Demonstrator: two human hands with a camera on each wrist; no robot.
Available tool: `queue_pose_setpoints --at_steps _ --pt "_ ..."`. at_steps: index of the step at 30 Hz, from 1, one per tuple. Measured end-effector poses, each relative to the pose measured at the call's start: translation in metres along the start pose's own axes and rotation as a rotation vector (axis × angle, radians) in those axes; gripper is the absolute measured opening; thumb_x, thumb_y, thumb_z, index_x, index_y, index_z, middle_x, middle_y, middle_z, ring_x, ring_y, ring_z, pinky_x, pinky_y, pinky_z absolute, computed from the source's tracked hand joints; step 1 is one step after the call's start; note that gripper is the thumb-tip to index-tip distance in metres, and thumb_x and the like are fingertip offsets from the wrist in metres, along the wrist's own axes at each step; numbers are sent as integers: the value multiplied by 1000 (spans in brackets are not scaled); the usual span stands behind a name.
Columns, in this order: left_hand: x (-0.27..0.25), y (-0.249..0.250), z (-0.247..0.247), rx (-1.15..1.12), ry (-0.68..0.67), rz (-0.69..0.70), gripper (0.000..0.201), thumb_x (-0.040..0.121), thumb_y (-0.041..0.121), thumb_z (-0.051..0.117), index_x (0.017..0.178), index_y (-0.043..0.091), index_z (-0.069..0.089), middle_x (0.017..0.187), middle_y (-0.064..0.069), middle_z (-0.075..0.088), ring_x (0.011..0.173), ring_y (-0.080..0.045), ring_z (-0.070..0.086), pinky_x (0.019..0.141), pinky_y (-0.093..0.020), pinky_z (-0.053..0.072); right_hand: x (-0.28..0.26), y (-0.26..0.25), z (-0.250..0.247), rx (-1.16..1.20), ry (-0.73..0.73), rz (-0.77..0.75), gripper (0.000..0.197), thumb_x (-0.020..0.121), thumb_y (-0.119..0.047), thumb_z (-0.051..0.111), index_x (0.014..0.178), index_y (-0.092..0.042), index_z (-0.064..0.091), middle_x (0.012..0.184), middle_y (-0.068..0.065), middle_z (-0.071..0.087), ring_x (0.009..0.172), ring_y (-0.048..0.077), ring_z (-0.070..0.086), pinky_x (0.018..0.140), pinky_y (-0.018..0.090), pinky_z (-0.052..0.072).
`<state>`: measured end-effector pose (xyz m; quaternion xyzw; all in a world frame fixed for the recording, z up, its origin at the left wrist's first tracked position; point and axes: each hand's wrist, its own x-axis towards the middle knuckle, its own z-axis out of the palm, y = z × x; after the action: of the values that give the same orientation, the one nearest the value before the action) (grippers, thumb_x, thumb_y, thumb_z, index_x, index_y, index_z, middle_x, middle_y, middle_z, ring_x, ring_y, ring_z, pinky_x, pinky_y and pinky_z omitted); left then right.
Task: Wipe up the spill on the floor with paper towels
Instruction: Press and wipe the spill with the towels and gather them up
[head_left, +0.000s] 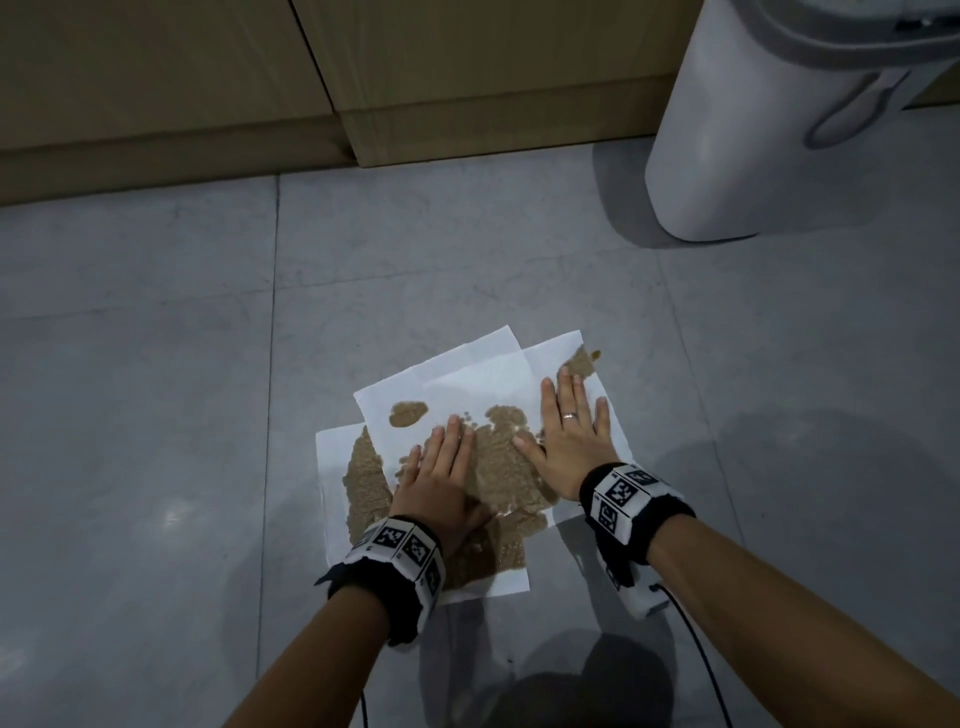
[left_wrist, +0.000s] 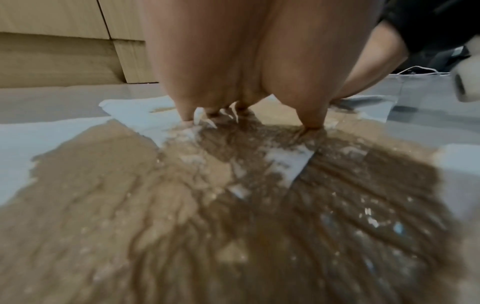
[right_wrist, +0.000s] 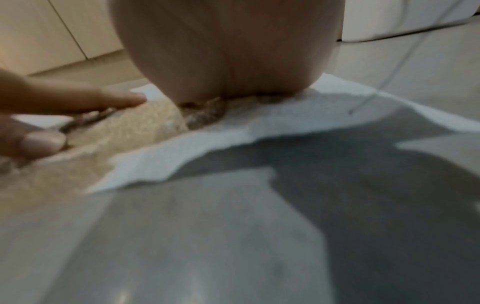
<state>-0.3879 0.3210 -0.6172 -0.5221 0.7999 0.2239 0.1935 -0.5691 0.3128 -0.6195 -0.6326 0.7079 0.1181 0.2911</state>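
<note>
Grey tiled floor (head_left: 156, 364) carries overlapping white paper towels (head_left: 467, 374) soaked with brown spill (head_left: 498, 467); left hand (head_left: 441, 478) and right hand (head_left: 571, 441) press flat on them, fingers straight

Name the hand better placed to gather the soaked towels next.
Left, probably. The left hand presses flat on the wettest brown patch of the paper towels, mid-stack. The right hand lies flat nearer the drier right edge.
</note>
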Motion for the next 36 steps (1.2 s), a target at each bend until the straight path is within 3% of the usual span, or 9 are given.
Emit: queue_pose_setpoints --at_steps 6,10,18,22,25,28,30,33,36 --pt "0 0 0 -12 -40 -13 92 88 59 40 144 16 -19 152 -3 -24 141 -19 -18 111 -34 -13 4 -20 -12 -75 168 -33 77 93 -58 17 145 -12 -15 152 11 -26 140 26 -22 106 48 -20" --pt "0 2 -1 -6 -39 -11 93 87 60 40 143 17 -20 152 -2 -25 141 -19 -19 110 -33 -13 15 -22 -3 -129 82 -126 75 93 -59 15 145 -15 -17 152 10 -26 141 24 -22 111 45 -15" --pt "0 0 0 -9 -9 -5 94 87 60 42 144 17 -19 152 -2 -25 141 -19 -18 112 -34 -10 17 -21 3 -140 -7 -117 74 92 -60 13 144 -19 -20 151 6 -29 140 21 -25 111 46 -16" --pt "2 -4 -5 -53 0 32 87 88 59 40 147 19 -10 155 -1 -18 143 -18 -11 114 -36 -5 13 -27 -12 -106 -20 -99 75 94 -57 21 145 -17 -16 153 9 -25 141 24 -21 112 49 -10" --pt "3 -17 -7 -55 47 46 80 88 64 27 147 21 -7 155 3 -16 142 -14 -13 112 -35 -10 6 -35 -19 -89 114 -149 72 96 -52 23 146 -16 -13 154 7 -21 142 25 -19 112 48 -10" --pt "5 -27 -5 -35 98 36 93 66 76 -11 142 24 -18 147 6 -28 137 -11 -22 108 -34 -14 2 -41 -14 -162 103 -306 69 97 -49 24 146 -18 -12 154 4 -22 141 23 -20 114 46 -8" --pt "5 -28 -4 -43 80 33 89 64 69 -14 140 23 -22 147 5 -28 141 -15 -18 111 -35 -12 4 -42 -6 -200 47 -354 68 96 -50 23 146 -21 -13 154 3 -23 141 22 -20 114 44 -7" --pt "7 -26 -2 -43 49 38 86 73 67 -12 145 18 -14 153 0 -21 142 -17 -13 114 -35 -5 8 -38 7 -245 -7 -343 66 96 -52 19 146 -24 -14 154 2 -24 142 20 -19 114 43 -9" --pt "6 -26 0 -2 56 52 96 64 64 -25 145 15 -10 153 -3 -18 143 -19 -10 115 -35 -1 9 -36 13 -267 -6 -341 65 96 -53 17 145 -25 -14 153 1 -24 141 20 -21 112 42 -13"
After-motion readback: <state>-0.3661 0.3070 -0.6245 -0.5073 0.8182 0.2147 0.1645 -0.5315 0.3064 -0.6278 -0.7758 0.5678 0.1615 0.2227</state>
